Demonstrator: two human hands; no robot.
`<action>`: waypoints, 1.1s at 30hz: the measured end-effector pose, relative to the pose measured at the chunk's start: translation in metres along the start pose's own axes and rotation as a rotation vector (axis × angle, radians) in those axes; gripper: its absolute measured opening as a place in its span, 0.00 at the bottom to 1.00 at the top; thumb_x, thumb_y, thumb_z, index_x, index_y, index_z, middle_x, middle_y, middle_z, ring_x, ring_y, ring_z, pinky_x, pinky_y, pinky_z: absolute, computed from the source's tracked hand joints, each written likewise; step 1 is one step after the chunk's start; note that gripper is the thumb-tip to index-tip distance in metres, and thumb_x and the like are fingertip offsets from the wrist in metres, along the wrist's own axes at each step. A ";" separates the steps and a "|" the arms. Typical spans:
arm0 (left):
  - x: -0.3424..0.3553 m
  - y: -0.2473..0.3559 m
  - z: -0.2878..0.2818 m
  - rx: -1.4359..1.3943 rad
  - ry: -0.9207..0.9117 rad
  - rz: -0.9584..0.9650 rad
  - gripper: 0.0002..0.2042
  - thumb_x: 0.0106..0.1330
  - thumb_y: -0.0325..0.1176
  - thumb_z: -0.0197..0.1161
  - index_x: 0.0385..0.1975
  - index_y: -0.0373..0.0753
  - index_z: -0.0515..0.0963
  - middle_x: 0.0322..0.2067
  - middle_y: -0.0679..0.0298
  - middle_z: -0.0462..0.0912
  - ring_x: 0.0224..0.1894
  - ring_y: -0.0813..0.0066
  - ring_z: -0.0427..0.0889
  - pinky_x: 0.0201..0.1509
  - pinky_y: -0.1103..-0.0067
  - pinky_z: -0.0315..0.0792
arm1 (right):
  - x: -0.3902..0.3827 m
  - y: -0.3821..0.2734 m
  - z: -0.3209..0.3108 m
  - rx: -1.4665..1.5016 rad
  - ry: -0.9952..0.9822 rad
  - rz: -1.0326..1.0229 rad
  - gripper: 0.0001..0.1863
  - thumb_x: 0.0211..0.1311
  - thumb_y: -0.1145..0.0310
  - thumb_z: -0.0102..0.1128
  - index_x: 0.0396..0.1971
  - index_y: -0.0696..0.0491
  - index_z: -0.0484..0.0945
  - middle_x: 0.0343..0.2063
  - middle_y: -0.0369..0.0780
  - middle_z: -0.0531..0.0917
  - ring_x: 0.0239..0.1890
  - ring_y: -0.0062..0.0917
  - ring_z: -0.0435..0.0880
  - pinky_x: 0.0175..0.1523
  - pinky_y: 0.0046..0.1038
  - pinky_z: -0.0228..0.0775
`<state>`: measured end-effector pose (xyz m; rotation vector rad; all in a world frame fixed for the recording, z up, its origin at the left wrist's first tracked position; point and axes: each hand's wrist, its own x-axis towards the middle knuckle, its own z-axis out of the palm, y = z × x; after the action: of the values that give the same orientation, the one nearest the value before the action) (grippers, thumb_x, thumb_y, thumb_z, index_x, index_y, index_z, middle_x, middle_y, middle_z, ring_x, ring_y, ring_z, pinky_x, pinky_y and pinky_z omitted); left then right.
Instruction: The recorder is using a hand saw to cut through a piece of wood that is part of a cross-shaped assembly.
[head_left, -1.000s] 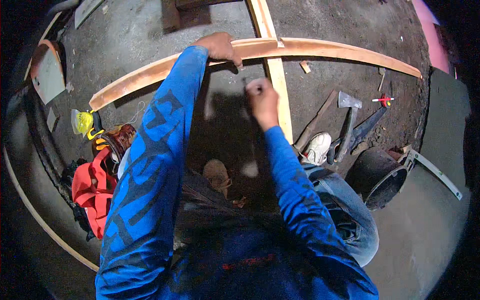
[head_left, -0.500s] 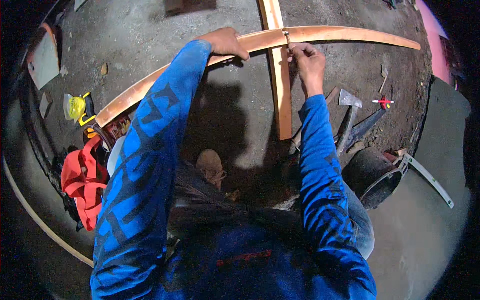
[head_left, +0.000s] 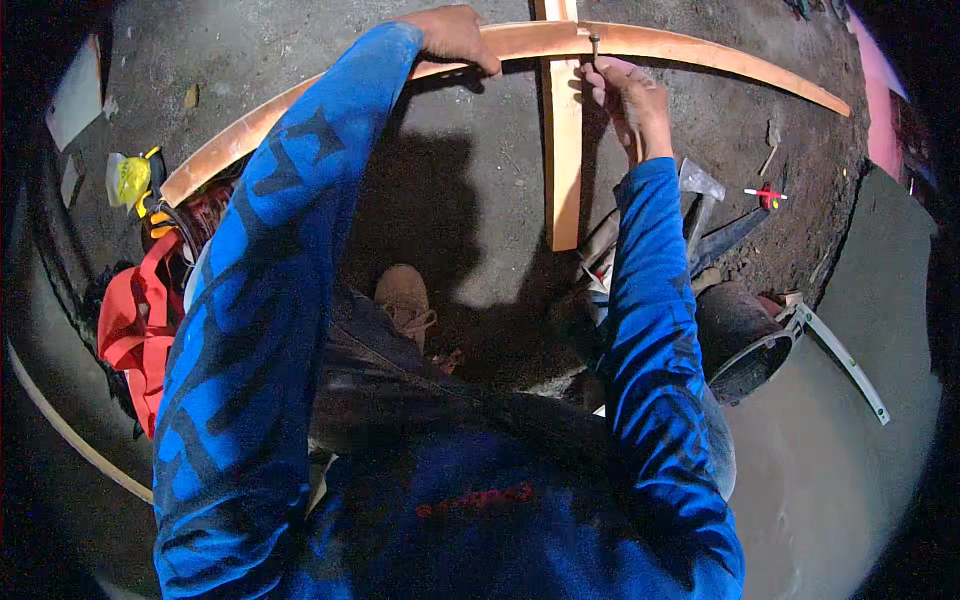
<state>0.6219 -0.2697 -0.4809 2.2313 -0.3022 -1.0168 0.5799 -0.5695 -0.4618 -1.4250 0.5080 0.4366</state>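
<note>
Two long wooden boards meet end to end across the far part of the view, the left board [head_left: 535,40] and the right board [head_left: 700,52]. Under their joint lies a third board [head_left: 563,170], running toward me. My left hand [head_left: 452,35] grips the left board, thumb along its near edge. Just right of the joint, my right hand [head_left: 632,100] pinches a nail [head_left: 596,47] between its fingertips. The nail's head points away from me, over the right board; whether its tip touches wood I cannot tell.
A hatchet [head_left: 700,180] lies beside my right forearm, near a dark blade [head_left: 735,238]. Further right are a black bucket [head_left: 742,340], a pale straight bar [head_left: 850,362] and a small red tool [head_left: 767,196]. On the left are a red bag [head_left: 135,310] and a yellow item [head_left: 130,180].
The view has shifted, so the boards appear higher in the picture. My right hand and the nail have moved slightly right of the joint. My left hand keeps its grip.
</note>
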 end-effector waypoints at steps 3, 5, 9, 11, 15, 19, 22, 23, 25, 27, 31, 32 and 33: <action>-0.001 -0.001 -0.001 0.013 0.018 0.003 0.36 0.41 0.53 0.79 0.47 0.33 0.85 0.39 0.51 0.89 0.41 0.57 0.87 0.51 0.68 0.79 | 0.000 0.000 -0.003 -0.027 0.027 -0.007 0.09 0.65 0.75 0.67 0.42 0.62 0.82 0.38 0.49 0.90 0.35 0.27 0.91 0.35 0.21 0.84; -0.002 -0.001 -0.001 0.035 0.032 -0.027 0.35 0.41 0.53 0.79 0.47 0.32 0.85 0.39 0.51 0.89 0.41 0.57 0.87 0.51 0.68 0.79 | 0.000 0.001 -0.002 -0.051 0.045 0.008 0.09 0.69 0.73 0.65 0.45 0.61 0.82 0.40 0.48 0.90 0.35 0.24 0.90 0.34 0.19 0.82; -0.001 0.002 -0.004 0.041 -0.004 -0.038 0.36 0.43 0.52 0.79 0.50 0.31 0.83 0.44 0.47 0.87 0.44 0.54 0.87 0.50 0.65 0.80 | 0.001 0.002 0.001 0.049 -0.020 0.002 0.09 0.68 0.74 0.66 0.44 0.61 0.81 0.41 0.49 0.89 0.35 0.26 0.90 0.34 0.21 0.83; 0.001 0.004 -0.007 0.129 0.003 -0.110 0.40 0.47 0.51 0.80 0.54 0.25 0.79 0.53 0.41 0.84 0.49 0.52 0.86 0.47 0.63 0.81 | 0.004 0.003 0.002 0.110 -0.088 -0.036 0.09 0.66 0.77 0.67 0.42 0.61 0.78 0.39 0.51 0.89 0.34 0.28 0.91 0.33 0.22 0.85; -0.003 0.007 -0.012 0.111 -0.028 -0.126 0.46 0.40 0.57 0.80 0.53 0.22 0.80 0.53 0.40 0.84 0.54 0.49 0.84 0.59 0.65 0.77 | 0.012 0.006 0.000 0.168 -0.059 0.001 0.08 0.66 0.78 0.66 0.40 0.58 0.74 0.39 0.53 0.89 0.36 0.31 0.91 0.33 0.25 0.85; -0.008 0.013 -0.014 0.080 -0.028 -0.137 0.41 0.40 0.56 0.81 0.47 0.23 0.83 0.49 0.42 0.86 0.49 0.51 0.86 0.54 0.65 0.79 | 0.015 0.008 -0.008 0.098 -0.061 0.054 0.09 0.66 0.79 0.65 0.40 0.57 0.72 0.43 0.55 0.88 0.37 0.32 0.92 0.33 0.24 0.84; -0.013 0.019 -0.015 0.080 -0.036 -0.164 0.39 0.40 0.56 0.81 0.45 0.25 0.85 0.47 0.44 0.87 0.47 0.52 0.87 0.52 0.65 0.80 | 0.014 0.010 -0.012 0.113 -0.152 -0.035 0.09 0.66 0.78 0.65 0.40 0.56 0.73 0.43 0.54 0.88 0.37 0.31 0.92 0.33 0.23 0.83; -0.014 0.020 -0.016 0.073 -0.037 -0.176 0.39 0.40 0.56 0.81 0.45 0.25 0.85 0.46 0.44 0.87 0.46 0.52 0.87 0.52 0.65 0.80 | 0.013 0.011 -0.012 0.086 -0.088 -0.001 0.09 0.65 0.78 0.66 0.40 0.56 0.73 0.43 0.53 0.88 0.37 0.31 0.92 0.33 0.23 0.84; -0.016 0.022 -0.018 0.074 -0.012 -0.160 0.40 0.40 0.55 0.81 0.46 0.25 0.84 0.46 0.44 0.87 0.46 0.52 0.87 0.52 0.65 0.80 | 0.012 0.011 -0.009 0.119 -0.101 -0.036 0.10 0.65 0.77 0.67 0.40 0.56 0.74 0.41 0.52 0.89 0.36 0.31 0.92 0.33 0.23 0.84; -0.016 0.020 -0.019 0.061 -0.026 -0.141 0.40 0.40 0.55 0.81 0.47 0.24 0.84 0.47 0.44 0.87 0.47 0.52 0.87 0.52 0.65 0.80 | 0.010 0.010 -0.004 0.083 -0.085 -0.005 0.05 0.68 0.75 0.65 0.39 0.55 0.78 0.40 0.48 0.90 0.36 0.27 0.91 0.33 0.22 0.84; -0.009 0.012 -0.014 0.085 0.002 -0.125 0.42 0.40 0.56 0.81 0.49 0.24 0.83 0.48 0.43 0.86 0.49 0.50 0.86 0.54 0.65 0.80 | 0.003 0.002 0.002 0.071 -0.044 0.053 0.05 0.68 0.74 0.66 0.40 0.54 0.79 0.40 0.46 0.90 0.32 0.24 0.90 0.33 0.20 0.84; -0.007 0.010 -0.009 0.112 0.041 -0.126 0.43 0.40 0.57 0.81 0.50 0.24 0.83 0.49 0.42 0.86 0.49 0.50 0.86 0.55 0.65 0.80 | -0.001 0.001 0.000 0.111 -0.078 0.011 0.06 0.67 0.73 0.67 0.40 0.53 0.79 0.38 0.44 0.89 0.31 0.22 0.88 0.35 0.20 0.83; -0.006 0.007 -0.005 0.167 0.109 -0.073 0.39 0.42 0.56 0.81 0.47 0.25 0.84 0.45 0.44 0.87 0.46 0.53 0.87 0.51 0.66 0.80 | -0.005 0.000 -0.003 0.124 0.027 -0.045 0.06 0.67 0.73 0.68 0.39 0.53 0.79 0.37 0.44 0.89 0.31 0.22 0.87 0.36 0.20 0.83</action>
<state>0.6221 -0.2703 -0.4704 2.4550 -0.2670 -0.9327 0.5751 -0.5723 -0.4595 -1.3218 0.5148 0.3444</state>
